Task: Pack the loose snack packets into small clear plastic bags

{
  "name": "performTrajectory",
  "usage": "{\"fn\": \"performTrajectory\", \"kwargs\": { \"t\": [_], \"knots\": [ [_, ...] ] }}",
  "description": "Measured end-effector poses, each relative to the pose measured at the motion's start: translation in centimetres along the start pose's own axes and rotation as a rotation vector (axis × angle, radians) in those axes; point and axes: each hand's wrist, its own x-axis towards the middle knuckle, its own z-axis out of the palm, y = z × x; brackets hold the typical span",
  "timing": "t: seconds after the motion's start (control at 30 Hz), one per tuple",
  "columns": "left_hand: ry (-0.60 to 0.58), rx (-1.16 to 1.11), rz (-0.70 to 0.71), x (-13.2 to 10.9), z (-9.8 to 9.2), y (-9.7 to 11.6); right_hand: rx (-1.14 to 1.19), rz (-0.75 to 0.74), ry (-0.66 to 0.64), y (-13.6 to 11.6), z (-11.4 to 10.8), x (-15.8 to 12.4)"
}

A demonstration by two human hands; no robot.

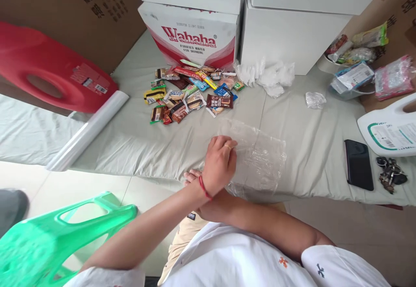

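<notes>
Clear plastic film [260, 161] lies wrinkled and spread out on the grey cloth [136, 144], near its front edge. Your left hand [220, 163] is at its left side, fingers curled well in; whether they pinch the film or merely rest by it, I cannot tell. Your right hand [193, 176] passes beneath your left wrist, mostly hidden, with only its fingers showing; their spread and any hold cannot be told. The wrapped snacks [195, 92] lie beyond, apart from the film. You seem to be handling the film; the next move probably calls for uncrossing your wrists without dragging it.
</notes>
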Motion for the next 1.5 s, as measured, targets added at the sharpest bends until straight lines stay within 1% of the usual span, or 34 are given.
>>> {"fn": "performTrajectory", "kwargs": {
  "t": [0.03, 0.1, 0.17, 0.23, 0.3, 0.33, 0.4, 0.5, 0.57, 0.67, 0.73, 0.8, 0.9, 0.97, 1.07, 1.13, 1.17, 1.23, 1.3, 1.33, 1.4, 1.43, 1.5],
  "knots": [
    [-0.027, -0.003, -0.008, 0.6, 1.0, -1.0, 0.012, -0.052, -0.090, 0.0, -0.2, -0.1],
    [-0.125, -0.002, 0.006, 1.7, 2.8, -2.8, 0.034, -0.081, -0.141, 0.1, -0.4, -0.2],
    [-0.212, 0.068, -0.006, 2.3, 4.0, -4.0, 0.033, -0.073, -0.183, 0.1, -0.6, -0.2],
    [-0.271, 0.177, -0.058, 2.8, 4.4, -4.7, 0.006, -0.058, -0.244, 0.1, -0.5, -0.1],
    [-0.299, 0.275, -0.096, 3.2, 4.2, -5.3, -0.023, -0.073, -0.292, 0.3, -0.5, 0.0],
    [-0.301, 0.313, -0.104, 3.5, 4.0, -5.7, -0.033, -0.095, -0.288, 0.4, -0.5, 0.0],
    [-0.290, 0.374, -0.122, 4.1, 3.3, -6.7, -0.044, -0.152, -0.231, 0.5, -0.6, 0.0],
    [-0.280, 0.438, -0.177, 4.7, 2.5, -8.2, -0.028, -0.212, -0.175, 0.4, -1.5, -0.6],
    [-0.289, 0.472, -0.191, 4.8, 2.3, -8.8, 0.033, -0.252, -0.147, -0.1, -2.8, -1.2],
    [-0.293, 0.516, -0.186, 4.7, 2.4, -8.9, 0.122, -0.319, -0.026, -0.6, -5.2, -2.2],
    [-0.293, 0.530, -0.187, 4.6, 2.5, -8.8, 0.074, -0.279, 0.067, 0.1, -6.5, -2.8],
    [-0.289, 0.536, -0.199, 4.5, 2.4, -8.6, -0.071, -0.130, 0.119, 1.7, -7.2, -3.7],
    [-0.270, 0.542, -0.221, 3.8, 1.8, -8.8, -0.309, 0.131, 0.121, 5.2, -7.3, -5.8],
    [-0.255, 0.546, -0.223, 3.1, 1.3, -9.2, -0.390, 0.229, 0.111, 7.0, -7.4, -7.5],
    [-0.243, 0.547, -0.222, 2.3, 0.7, -9.7, -0.374, 0.249, 0.097, 8.2, -8.7, -9.5],
    [-0.252, 0.545, -0.228, 2.1, 0.5, -10.0, -0.265, 0.215, 0.060, 8.1, -10.6, -9.8],
    [-0.261, 0.544, -0.234, 2.0, 0.5, -10.0, -0.184, 0.211, 0.042, 8.0, -11.8, -9.5],
    [-0.279, 0.547, -0.242, 2.1, 0.6, -10.0, -0.018, 0.268, 0.044, 8.2, -14.4, -8.1],
    [-0.291, 0.553, -0.243, 2.3, 0.6, -10.0, 0.065, 0.384, 0.103, 8.9, -16.8, -5.2],
    [-0.293, 0.556, -0.242, 2.3, 0.7, -9.9, 0.047, 0.410, 0.146, 9.5, -17.7, -3.2],
    [-0.298, 0.561, -0.240, 2.3, 0.7, -9.9, -0.053, 0.367, 0.196, 10.9, -18.7, 1.7],
    [-0.299, 0.561, -0.240, 2.3, 0.7, -9.9, -0.105, 0.322, 0.208, 11.6, -18.8, 4.5],
    [-0.294, 0.559, -0.239, 2.2, 0.7, -10.0, -0.284, 0.209, 0.211, 12.6, -18.3, 10.0]
  ]
}}
